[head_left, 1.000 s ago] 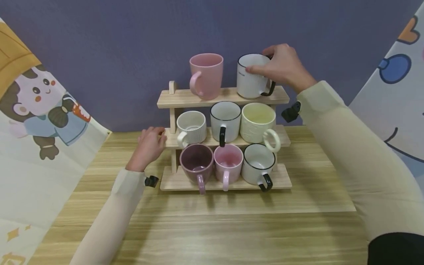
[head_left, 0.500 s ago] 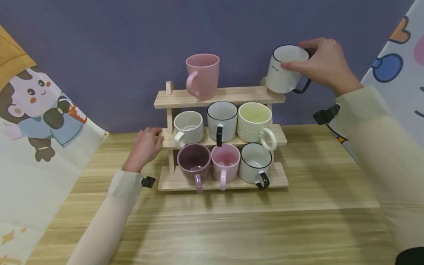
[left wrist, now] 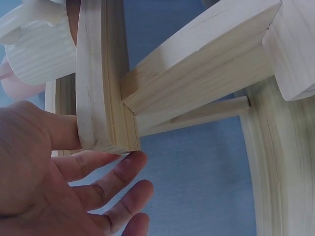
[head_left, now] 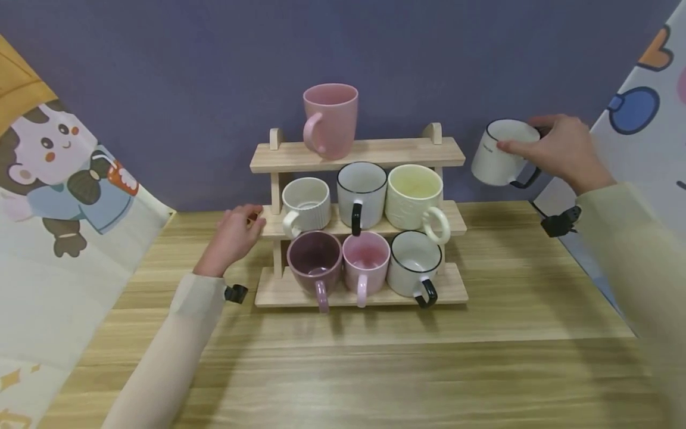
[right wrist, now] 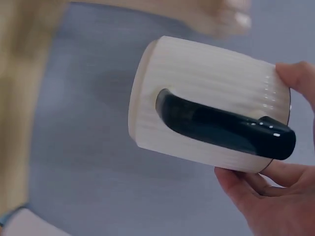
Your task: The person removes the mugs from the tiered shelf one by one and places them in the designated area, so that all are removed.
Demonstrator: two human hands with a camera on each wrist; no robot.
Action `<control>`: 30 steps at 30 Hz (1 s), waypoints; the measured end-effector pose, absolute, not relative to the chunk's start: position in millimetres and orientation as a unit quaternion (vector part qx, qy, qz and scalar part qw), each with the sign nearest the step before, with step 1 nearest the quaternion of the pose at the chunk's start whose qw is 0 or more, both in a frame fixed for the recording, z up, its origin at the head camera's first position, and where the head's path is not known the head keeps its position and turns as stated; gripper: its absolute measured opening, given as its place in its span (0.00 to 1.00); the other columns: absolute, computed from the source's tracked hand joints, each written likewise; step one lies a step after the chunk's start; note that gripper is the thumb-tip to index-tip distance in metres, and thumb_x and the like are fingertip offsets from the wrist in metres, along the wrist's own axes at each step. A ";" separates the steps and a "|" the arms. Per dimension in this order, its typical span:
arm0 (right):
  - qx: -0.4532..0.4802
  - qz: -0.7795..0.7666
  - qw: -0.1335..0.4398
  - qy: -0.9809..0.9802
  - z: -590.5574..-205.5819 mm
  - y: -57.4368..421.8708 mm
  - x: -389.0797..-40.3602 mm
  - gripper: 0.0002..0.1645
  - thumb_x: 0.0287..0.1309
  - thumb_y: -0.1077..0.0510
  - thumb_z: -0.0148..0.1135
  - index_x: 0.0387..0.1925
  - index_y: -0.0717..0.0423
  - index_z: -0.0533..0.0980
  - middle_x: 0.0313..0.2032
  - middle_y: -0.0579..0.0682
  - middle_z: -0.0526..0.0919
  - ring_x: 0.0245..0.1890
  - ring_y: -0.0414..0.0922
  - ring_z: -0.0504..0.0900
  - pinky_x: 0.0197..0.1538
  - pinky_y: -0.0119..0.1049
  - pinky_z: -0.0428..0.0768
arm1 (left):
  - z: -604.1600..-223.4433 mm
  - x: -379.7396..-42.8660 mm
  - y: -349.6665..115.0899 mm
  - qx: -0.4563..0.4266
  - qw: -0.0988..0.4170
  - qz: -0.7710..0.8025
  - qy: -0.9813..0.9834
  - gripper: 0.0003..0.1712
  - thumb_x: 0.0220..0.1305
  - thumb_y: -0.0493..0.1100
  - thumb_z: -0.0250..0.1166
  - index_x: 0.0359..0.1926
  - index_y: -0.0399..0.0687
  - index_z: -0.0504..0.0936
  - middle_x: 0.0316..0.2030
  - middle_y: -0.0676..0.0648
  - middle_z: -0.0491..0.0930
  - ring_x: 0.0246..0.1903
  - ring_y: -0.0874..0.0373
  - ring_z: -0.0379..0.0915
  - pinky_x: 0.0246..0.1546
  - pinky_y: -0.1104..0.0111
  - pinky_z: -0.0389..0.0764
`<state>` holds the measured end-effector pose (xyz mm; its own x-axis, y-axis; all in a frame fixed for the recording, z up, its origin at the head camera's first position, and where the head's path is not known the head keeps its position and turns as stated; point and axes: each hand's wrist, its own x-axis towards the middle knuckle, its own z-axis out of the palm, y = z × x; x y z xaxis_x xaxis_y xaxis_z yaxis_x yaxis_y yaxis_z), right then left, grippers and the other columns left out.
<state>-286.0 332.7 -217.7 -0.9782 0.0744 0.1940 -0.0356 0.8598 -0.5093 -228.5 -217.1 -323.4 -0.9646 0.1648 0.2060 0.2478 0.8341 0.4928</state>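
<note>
My right hand (head_left: pixel 565 149) grips a white mug (head_left: pixel 501 156) with a black rim and black handle, thumb on one side and fingers on the other. The mug hangs tilted in the air, right of a three-tier wooden shelf rack (head_left: pixel 375 156). In the right wrist view, its ribbed wall and black handle (right wrist: pixel 221 128) face the camera. My left hand (head_left: pixel 230 238) pinches the left end of the middle shelf board (left wrist: pixel 96 98), thumb on one face and index finger at the other; the remaining fingers are spread loosely.
A pink mug (head_left: pixel 332 122) stands on the top tier. The middle tier holds a ribbed white mug (head_left: pixel 308 208), a black-rimmed mug (head_left: pixel 364 199) and a pale yellow mug (head_left: pixel 412 199). Below are a purple mug (head_left: pixel 313 262), a small pink mug (head_left: pixel 367 265) and another black-rimmed mug (head_left: pixel 412 268).
My right hand has lifted the black-handled white mug off the top tier's right end, carried it right, then lowered it beside the rack. The left hand has stayed at the middle shelf.
</note>
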 end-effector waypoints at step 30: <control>-0.003 0.299 0.048 -0.953 -357.4 315.4 -338.6 0.65 0.40 0.28 0.68 0.65 0.72 0.60 0.58 0.71 0.66 0.56 0.66 0.66 0.50 0.59 0.69 | -325.7 -230.3 -215.2 -0.095 0.072 -0.256 -0.959 0.21 0.71 0.40 0.52 0.58 0.29 0.71 0.46 0.34 0.76 0.49 0.39 0.65 0.53 0.44 0.56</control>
